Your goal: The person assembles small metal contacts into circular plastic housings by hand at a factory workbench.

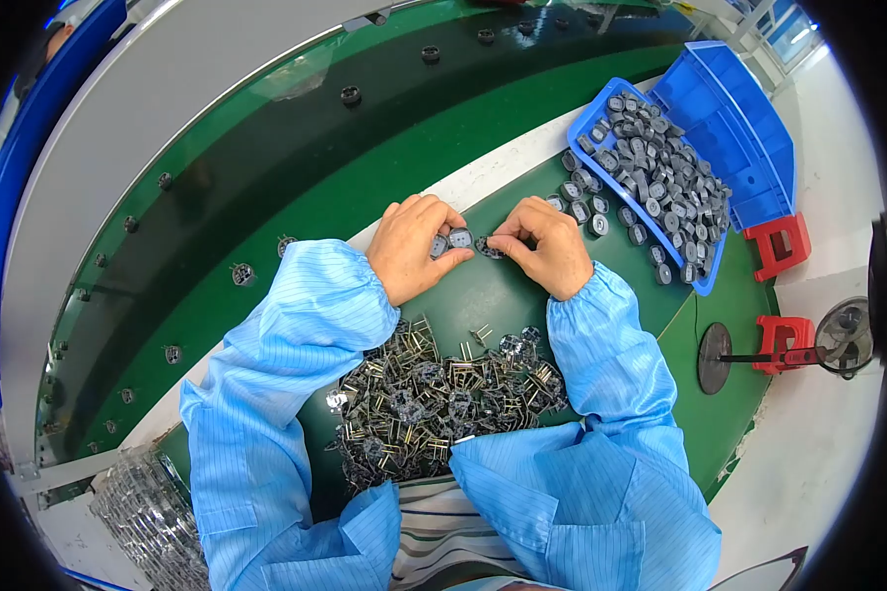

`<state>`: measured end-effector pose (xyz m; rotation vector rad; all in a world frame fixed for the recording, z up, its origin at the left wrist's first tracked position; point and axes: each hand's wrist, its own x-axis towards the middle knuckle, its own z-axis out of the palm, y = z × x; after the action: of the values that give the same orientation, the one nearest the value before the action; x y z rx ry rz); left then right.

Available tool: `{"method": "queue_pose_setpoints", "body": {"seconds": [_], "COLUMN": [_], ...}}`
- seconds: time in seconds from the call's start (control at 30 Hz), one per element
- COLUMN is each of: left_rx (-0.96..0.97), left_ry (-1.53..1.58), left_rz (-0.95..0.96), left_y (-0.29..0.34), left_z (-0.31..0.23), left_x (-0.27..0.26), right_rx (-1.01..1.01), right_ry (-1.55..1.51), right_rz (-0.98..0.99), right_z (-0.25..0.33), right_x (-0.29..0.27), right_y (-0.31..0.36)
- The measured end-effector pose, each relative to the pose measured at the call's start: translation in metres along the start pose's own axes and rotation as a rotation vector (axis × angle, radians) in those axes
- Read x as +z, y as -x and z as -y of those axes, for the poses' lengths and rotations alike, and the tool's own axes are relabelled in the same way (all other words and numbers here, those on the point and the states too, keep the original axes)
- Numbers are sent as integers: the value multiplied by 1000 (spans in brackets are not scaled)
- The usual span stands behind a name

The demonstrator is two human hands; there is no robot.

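My left hand is closed around a pair of small grey round plastic housings, gripped side by side between thumb and fingers. Just to their right, my right hand pinches a dark round pin insert between thumb and forefinger. The insert is close against the housings; whether they touch I cannot tell. Between my forearms and my body lies a heap of dark inserts with metal pins. One loose pin piece rests just above the heap on the green table.
At the right, a blue bin is full of grey housings, some lying outside its edge. Another blue bin stands behind it. Beyond the white ledge, a green conveyor belt carries spaced round parts. A small fan and red stools are further right.
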<state>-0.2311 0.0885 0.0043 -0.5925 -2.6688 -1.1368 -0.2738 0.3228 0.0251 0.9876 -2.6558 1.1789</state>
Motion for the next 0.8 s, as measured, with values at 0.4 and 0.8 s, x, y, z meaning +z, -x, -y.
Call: {"method": "queue_pose_setpoints", "body": {"seconds": [0.4, 0.8], "left_rx": [-17, 21], "left_ry": [-5, -21], "left_rz": [-15, -27], "left_y": [2, 0], "left_z": [-1, 1], "left_x": [0, 1], "right_rx": [-542, 94], "right_ry": [-102, -45], "right_rz": [-133, -136], "right_z": [19, -5], "right_x": [-10, 6], "right_y": [-5, -3]}}
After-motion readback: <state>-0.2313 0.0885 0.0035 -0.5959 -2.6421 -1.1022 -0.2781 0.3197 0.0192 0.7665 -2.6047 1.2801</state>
